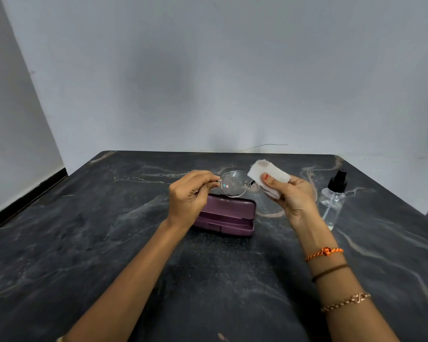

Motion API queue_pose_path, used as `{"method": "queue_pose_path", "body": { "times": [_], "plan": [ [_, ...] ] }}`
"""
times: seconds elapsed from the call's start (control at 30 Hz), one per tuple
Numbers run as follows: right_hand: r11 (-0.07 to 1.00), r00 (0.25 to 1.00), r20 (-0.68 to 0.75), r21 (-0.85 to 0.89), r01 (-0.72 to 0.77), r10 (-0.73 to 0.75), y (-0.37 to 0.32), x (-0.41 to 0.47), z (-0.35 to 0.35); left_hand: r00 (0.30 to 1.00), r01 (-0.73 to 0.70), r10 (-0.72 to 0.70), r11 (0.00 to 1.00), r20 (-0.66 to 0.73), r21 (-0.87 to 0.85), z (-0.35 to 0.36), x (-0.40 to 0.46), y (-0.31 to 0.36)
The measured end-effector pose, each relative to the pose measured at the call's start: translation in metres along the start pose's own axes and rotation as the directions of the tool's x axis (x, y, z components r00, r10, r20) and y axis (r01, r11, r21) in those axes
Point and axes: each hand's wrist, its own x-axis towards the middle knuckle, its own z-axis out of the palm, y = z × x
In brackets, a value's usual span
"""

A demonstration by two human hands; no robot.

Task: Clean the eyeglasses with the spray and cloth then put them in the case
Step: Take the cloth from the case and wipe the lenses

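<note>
My left hand point(192, 196) pinches the thin metal-rimmed eyeglasses point(234, 183) at their left hinge and holds them up over the table. Droplets speckle the visible lens. My right hand point(290, 197) grips a folded white cloth point(269, 175), thumb on top, wrapped over the other lens, which is hidden. Below the glasses lies a purple case point(229, 217) on the table, partly covered by my left hand. A clear spray bottle point(331, 201) with a black pump top stands to the right of my right hand.
Everything rests on a dark marble table point(109, 243) pushed against a grey wall point(208, 82). The table's left edge runs along another wall. A thin wire point(265, 145) curves at the table's back edge.
</note>
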Motion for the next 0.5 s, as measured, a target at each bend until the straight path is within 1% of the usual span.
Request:
{"method": "queue_pose_path", "body": {
  "times": [0.07, 0.13, 0.2, 0.27, 0.37, 0.5],
  "plan": [
    [0.999, 1.000, -0.025, 0.052, -0.012, 0.014, -0.001, -0.001, 0.001, 1.000, -0.004, 0.004, 1.000, -0.003, 0.002, 0.000, 0.000, 0.001],
    [0.979, 0.997, -0.041, 0.194, -0.059, 0.068, 0.000, -0.002, 0.002, 1.000, -0.001, 0.001, 1.000, -0.004, -0.004, 0.000, 0.000, 0.001],
    [0.922, 0.990, -0.043, 0.372, -0.107, 0.133, 0.002, -0.002, 0.003, 1.000, -0.002, 0.002, 1.000, 0.006, -0.015, 0.001, -0.001, 0.003],
    [0.860, 0.984, -0.021, 0.490, -0.142, 0.174, 0.004, -0.003, 0.006, 0.999, -0.019, 0.020, 0.999, 0.033, -0.026, 0.001, -0.003, 0.004],
    [0.826, 0.985, 0.004, 0.545, -0.146, 0.171, 0.007, -0.004, 0.009, 0.997, -0.022, 0.026, 0.999, 0.071, -0.050, 0.003, -0.004, 0.004],
    [0.837, 0.994, 0.030, 0.537, -0.106, 0.107, 0.008, -0.004, 0.014, 0.997, -0.018, 0.022, 0.999, 0.073, -0.046, 0.006, -0.005, 0.005]
  ]
}}
